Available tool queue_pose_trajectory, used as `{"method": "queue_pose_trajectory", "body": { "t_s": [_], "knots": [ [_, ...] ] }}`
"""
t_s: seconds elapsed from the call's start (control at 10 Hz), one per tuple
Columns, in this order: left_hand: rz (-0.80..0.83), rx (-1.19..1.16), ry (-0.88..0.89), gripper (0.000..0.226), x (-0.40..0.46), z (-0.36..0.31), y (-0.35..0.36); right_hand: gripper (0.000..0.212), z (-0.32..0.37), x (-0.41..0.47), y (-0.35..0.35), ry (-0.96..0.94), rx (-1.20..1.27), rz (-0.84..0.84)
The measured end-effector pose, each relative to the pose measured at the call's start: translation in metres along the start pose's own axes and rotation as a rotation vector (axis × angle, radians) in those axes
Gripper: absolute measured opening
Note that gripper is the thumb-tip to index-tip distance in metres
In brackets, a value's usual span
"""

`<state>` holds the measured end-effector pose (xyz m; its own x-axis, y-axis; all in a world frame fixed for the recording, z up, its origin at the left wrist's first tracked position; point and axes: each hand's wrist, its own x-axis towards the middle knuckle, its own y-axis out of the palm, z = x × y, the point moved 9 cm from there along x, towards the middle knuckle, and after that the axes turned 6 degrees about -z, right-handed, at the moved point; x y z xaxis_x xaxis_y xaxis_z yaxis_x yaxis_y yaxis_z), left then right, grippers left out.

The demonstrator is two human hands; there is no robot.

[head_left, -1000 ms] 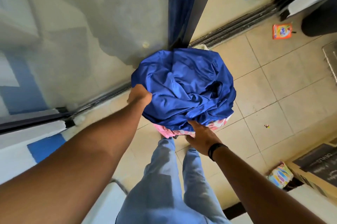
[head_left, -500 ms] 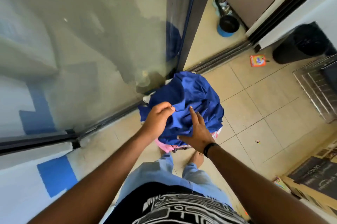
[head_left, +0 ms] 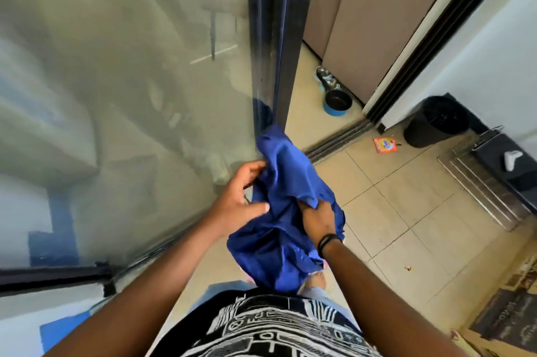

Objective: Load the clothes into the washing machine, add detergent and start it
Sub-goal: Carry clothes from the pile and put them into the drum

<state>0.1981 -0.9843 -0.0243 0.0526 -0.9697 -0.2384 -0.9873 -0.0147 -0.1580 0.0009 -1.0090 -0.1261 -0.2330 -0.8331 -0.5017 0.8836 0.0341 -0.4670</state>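
Note:
A bundle of clothes wrapped in shiny blue cloth (head_left: 286, 205) hangs in front of my body, lifted off the floor. A bit of pink fabric (head_left: 315, 275) peeks out at its lower edge. My right hand (head_left: 316, 218) grips a fold of the blue cloth, its fingers buried in the fabric. My left hand (head_left: 242, 202) is at the bundle's left side with fingers spread and loosely curved, the thumb touching the cloth. An orange detergent packet (head_left: 384, 145) lies on the floor tiles to the right. No washing machine is in view.
A glass sliding door (head_left: 130, 95) fills the left, with its dark frame (head_left: 273, 37) and floor track (head_left: 337, 141) just beyond the bundle. Pet bowls (head_left: 337, 100) stand past the track. A black bin (head_left: 436, 121), a wire rack (head_left: 479, 185) and cardboard boxes (head_left: 511, 316) line the right.
The blue bundle has come up off the floor toward my body. My right hand went from lying flat on it to gripping a fold; my left hand has spread its fingers.

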Motion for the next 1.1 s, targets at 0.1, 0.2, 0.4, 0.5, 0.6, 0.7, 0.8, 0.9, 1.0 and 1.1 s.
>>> {"method": "queue_pose_trajectory", "body": {
  "t_s": [0.1, 0.2, 0.4, 0.5, 0.6, 0.7, 0.8, 0.9, 1.0, 1.1],
  "knots": [
    [0.140, 0.237, -0.069, 0.120, -0.002, 0.046, 0.017, 0.049, 0.032, -0.009, -0.006, -0.023, 0.199, -0.036],
    [0.144, 0.309, -0.070, 0.130, -0.005, 0.064, 0.038, 0.019, 0.076, -0.030, -0.010, -0.029, 0.372, 0.016],
    [-0.293, 0.180, -0.166, 0.063, 0.000, 0.021, 0.023, 0.047, 0.124, -0.050, -0.026, -0.012, 0.691, 0.143],
    [-0.391, 0.103, -0.108, 0.026, 0.014, 0.008, 0.015, 0.046, 0.144, -0.051, -0.047, -0.157, 0.877, 0.204],
    [-0.514, -0.076, -0.162, 0.023, 0.021, 0.002, 0.003, 0.083, 0.132, -0.046, -0.060, -0.354, 0.636, 0.198],
    [-0.577, -0.216, -0.177, 0.026, 0.028, -0.016, -0.002, 0.132, 0.087, -0.036, -0.043, -0.445, 0.177, 0.259],
    [-0.510, -0.345, -0.184, 0.025, 0.036, -0.043, 0.012, 0.147, 0.058, -0.025, -0.026, -0.478, -0.021, 0.299],
    [-0.438, -0.446, -0.199, 0.027, 0.039, -0.069, 0.023, 0.129, 0.058, -0.021, -0.022, -0.532, -0.092, 0.221],
    [-0.305, -0.506, -0.318, 0.034, 0.039, -0.083, 0.030, 0.042, 0.045, -0.009, -0.017, -0.445, -0.154, 0.152],
    [-0.039, -0.592, -0.403, 0.033, 0.035, -0.095, 0.050, 0.039, 0.019, 0.007, -0.020, -0.096, 0.158, 0.107]
  ]
}}
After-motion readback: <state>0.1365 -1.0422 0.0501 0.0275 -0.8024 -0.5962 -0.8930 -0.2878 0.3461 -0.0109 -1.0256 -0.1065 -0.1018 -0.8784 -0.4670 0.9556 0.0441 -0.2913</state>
